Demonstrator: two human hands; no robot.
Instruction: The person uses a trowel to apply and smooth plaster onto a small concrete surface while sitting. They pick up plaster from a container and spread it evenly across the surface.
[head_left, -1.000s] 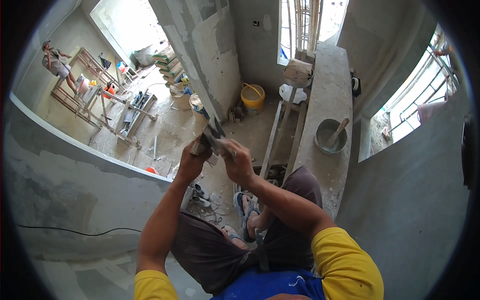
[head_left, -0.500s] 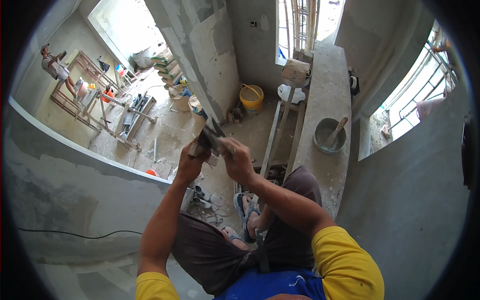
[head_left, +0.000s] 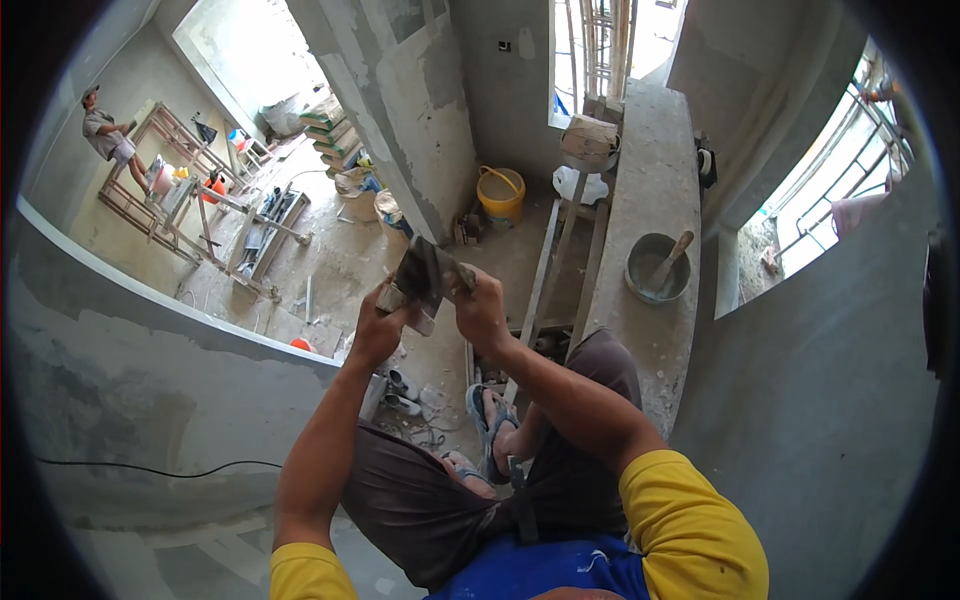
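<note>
My left hand is closed around the pale handle of a plastering trowel, whose dark flat blade points up and away from me. Close on its right, my right hand is closed on the grip of a putty knife. The two tools overlap, and I cannot tell where one blade ends and the other begins. To the right, a round pan of grey wet mix rests on a concrete ledge. A tool with a wooden handle leans inside it.
Below are my sandalled feet, with long boards beside the ledge. A yellow bucket stands on the floor ahead. Beyond the wall opening are a trestle, stacked bags and another person. A black cable crosses the left wall.
The right hand has turned and shifted slightly right, and the trowel's dark blade now shows broader and flatter. My left hand stays nearly in place.
</note>
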